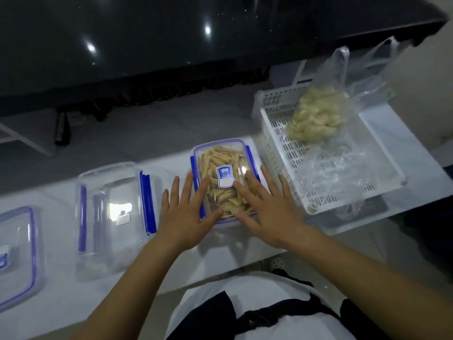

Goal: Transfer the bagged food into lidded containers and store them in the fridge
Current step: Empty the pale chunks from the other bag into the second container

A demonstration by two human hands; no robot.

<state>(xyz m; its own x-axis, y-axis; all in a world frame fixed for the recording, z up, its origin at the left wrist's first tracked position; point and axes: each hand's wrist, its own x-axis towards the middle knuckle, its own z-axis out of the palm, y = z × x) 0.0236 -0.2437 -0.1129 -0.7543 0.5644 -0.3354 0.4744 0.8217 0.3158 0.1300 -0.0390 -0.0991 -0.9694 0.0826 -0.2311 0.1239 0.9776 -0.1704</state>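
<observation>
A clear container [221, 155] with blue clips stands in the middle of the white counter [171, 168], full of tan food strips, its labelled lid on top. My left hand [187, 212] lies flat on the lid's left side, fingers straight. My right hand [266, 204] presses flat on the lid's right side. A clear plastic bag of pale food pieces [316, 116] leans in the white perforated basket [328, 182] at the right.
An empty clear container with a blue clip [112, 212] stands left of my hands. A blue-rimmed lid [17, 251] lies at the far left. A crumpled empty bag [335, 165] lies in the basket. Beyond the counter is a dark glossy surface.
</observation>
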